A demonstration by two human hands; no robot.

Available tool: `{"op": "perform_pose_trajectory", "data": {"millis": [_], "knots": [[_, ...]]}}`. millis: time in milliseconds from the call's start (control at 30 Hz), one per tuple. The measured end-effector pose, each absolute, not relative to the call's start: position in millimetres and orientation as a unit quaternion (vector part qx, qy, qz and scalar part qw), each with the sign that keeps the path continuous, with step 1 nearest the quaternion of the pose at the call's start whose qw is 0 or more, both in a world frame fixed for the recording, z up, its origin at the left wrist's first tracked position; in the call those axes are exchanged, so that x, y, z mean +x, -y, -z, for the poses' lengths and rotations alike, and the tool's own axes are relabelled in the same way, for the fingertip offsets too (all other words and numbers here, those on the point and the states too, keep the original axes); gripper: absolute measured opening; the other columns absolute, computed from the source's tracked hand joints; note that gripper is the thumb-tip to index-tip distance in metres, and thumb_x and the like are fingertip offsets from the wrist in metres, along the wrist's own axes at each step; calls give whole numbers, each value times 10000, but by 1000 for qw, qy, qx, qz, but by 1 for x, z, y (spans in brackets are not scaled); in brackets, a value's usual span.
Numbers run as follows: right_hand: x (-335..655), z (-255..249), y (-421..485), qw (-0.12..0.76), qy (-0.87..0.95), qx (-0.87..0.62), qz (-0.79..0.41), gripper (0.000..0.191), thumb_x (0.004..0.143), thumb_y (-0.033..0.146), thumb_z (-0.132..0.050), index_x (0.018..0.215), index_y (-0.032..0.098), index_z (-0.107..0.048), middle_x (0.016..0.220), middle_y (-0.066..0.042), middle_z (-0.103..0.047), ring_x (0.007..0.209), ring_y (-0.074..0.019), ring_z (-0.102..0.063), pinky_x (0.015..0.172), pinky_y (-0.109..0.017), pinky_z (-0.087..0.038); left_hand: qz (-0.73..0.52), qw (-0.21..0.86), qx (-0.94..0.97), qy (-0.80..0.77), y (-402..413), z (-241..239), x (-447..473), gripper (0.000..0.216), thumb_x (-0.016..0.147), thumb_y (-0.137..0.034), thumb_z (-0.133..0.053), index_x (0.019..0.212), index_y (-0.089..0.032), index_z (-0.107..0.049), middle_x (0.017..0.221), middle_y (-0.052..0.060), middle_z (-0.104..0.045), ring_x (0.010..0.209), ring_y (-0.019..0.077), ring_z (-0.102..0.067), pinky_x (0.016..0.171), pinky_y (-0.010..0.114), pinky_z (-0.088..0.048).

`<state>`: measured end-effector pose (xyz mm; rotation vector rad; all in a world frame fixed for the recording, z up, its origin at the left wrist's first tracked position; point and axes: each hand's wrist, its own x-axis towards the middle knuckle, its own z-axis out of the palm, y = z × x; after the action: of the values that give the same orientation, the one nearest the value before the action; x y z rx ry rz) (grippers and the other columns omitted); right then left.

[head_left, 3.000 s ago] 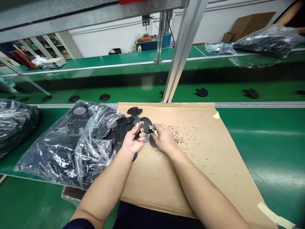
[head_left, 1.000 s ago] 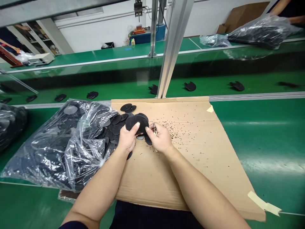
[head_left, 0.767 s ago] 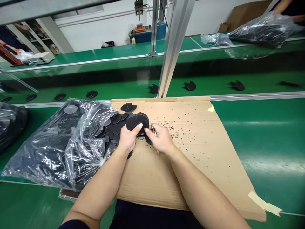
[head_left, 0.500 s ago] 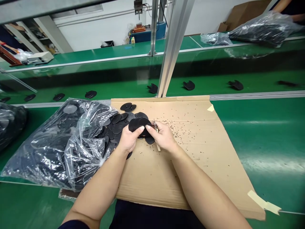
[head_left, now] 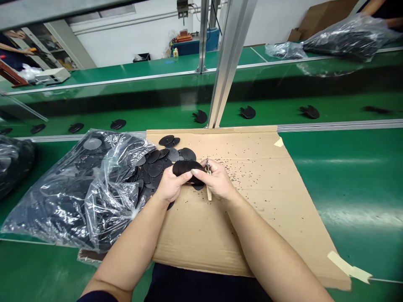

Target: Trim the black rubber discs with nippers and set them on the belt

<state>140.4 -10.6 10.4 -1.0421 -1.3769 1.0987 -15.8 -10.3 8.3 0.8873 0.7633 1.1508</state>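
**Both hands on one black disc**

We hold a black oval disc (head_left: 186, 168) between our two hands: the left hand (head_left: 170, 186) pinches its near-left edge, thumb on top, and the right hand (head_left: 217, 181) pinches its right edge while also gripping a small tan-handled tool (head_left: 208, 183) (its tip is too small to make out). Just beyond and left of the grip lies a pile of black discs (head_left: 154, 165), spilling from a clear plastic bag (head_left: 78, 188). Under it all is a cardboard sheet (head_left: 252, 201) flecked with dark crumbs.
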Motion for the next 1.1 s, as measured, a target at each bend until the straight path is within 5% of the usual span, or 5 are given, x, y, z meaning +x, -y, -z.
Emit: {"op": "perform_pose_trajectory", "data": {"millis": [167,367,533,933,1100], "knots": [[135,-14,14,525,584,-469,-404,329,779,466,-682,684,176,-559,652,-2,-567,604,-139,-507,573,-261,-421,-503,697,371,-352,7,-10,-16,442,579,-313,-874,889,-113,-632,861,89,-648,735,210,-631,661,344,-546],[129,-16,19,525,673,-416,-313,220,894,357,-554,1012,198,-649,871,-48,-648,781,-178,-600,727,-314,-490,-469,765,267,-353,-2,-13,-23,475,647,-303,-831,1044,-182,-600,871,43,-616,625,116,-582,451,168,-443],[128,-11,18,540,706,-404,-217,189,910,247,-521,1032,209,-660,950,-61,-675,873,-196,-621,838,-368,-495,-442,795,229,-347,-1,-13,-24,502,626,-310,-848,1046,-184,-603,769,-4,-558,493,62,-476,371,142,-354],[130,-10,19,485,765,-408,-115,220,916,235,-471,988,202,-676,875,-72,-683,816,-217,-596,804,-400,-465,-416,808,253,-331,4,-8,-23,544,599,-419,-867,1015,-169,-620,742,-3,-539,471,42,-414,347,123,-300],[125,-6,18,525,729,-418,-131,196,919,241,-483,1001,209,-657,886,-65,-668,810,-208,-591,793,-382,-468,-459,786,247,-333,4,-6,-17,515,614,-411,-861,997,-164,-621,755,3,-575,533,70,-498,439,162,-435]]}}
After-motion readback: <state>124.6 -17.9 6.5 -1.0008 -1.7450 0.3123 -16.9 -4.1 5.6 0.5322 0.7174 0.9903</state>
